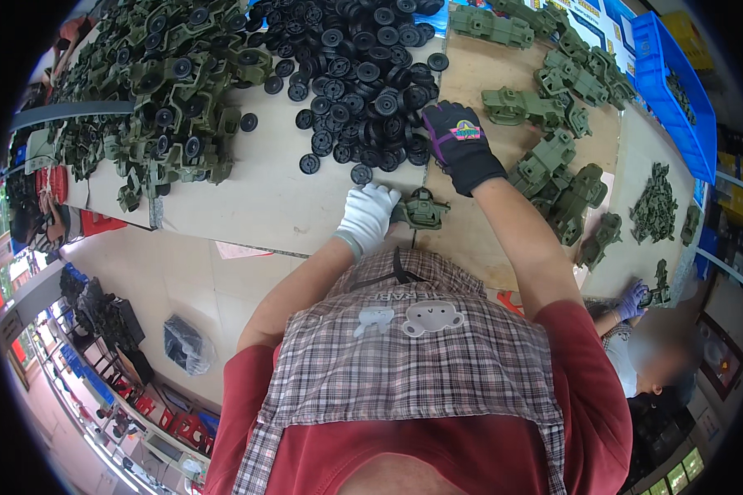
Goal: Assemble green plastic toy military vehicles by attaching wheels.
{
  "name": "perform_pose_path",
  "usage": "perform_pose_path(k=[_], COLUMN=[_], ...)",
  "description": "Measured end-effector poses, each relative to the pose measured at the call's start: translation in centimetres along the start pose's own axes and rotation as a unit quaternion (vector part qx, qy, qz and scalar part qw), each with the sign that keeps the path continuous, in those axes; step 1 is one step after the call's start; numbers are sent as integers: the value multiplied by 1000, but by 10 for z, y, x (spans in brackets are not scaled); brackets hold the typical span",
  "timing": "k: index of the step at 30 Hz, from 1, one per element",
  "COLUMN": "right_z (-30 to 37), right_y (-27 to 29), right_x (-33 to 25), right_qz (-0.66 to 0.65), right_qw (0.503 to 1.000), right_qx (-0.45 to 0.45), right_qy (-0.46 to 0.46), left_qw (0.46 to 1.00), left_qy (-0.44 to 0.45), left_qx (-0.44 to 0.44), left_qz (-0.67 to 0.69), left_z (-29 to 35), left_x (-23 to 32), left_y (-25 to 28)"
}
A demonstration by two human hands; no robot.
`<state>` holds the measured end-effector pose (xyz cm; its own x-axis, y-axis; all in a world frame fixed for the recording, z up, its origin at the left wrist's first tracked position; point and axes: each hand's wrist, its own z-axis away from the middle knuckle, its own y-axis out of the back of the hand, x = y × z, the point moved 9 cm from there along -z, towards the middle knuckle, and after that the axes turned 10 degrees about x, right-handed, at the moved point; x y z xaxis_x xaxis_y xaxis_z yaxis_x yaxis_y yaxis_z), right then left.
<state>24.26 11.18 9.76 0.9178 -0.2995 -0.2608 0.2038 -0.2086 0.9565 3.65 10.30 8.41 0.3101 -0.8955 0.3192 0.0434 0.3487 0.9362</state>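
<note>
The left hand [366, 216], fingers clenched, is gripping a green toy chassis [421, 209] at the bench's [264, 202] near edge while the right hand [458, 144], fingers seemingly released, is reaching toward the far black wheels [363, 66], apparently to pinch one.

A pile of wheels [363, 66] is lying on the counter [256, 198], with a heap of frames [165, 91] sitting to its left. Chassis parts [553, 124] are spreading to the right of the wheels. A bin [677, 91] is standing at the far right. One chassis [421, 210] is lying near the counter's front edge, between the left hand [367, 216] and the right hand [461, 144].
</note>
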Motion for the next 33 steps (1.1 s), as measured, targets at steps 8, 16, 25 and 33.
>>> perform_pose_path(k=[8,16,25,33], right_z=[76,197,209,278], right_y=[67,23,32,45], right_x=[9,11,-10,47], right_qz=[-285,-263,-113,-277], right_qw=[953,937,993,912], right_qx=[74,-17,-14,78], right_qy=[-76,-229,-14,-292], left_qw=[995,993,996,996], left_qy=[69,84,29,-44], left_qx=[59,81,86,79], left_qz=[52,-6,24,-28], left_z=[30,60,14,-8], left_x=[-5,-16,51,89], left_y=[18,12,16,-18])
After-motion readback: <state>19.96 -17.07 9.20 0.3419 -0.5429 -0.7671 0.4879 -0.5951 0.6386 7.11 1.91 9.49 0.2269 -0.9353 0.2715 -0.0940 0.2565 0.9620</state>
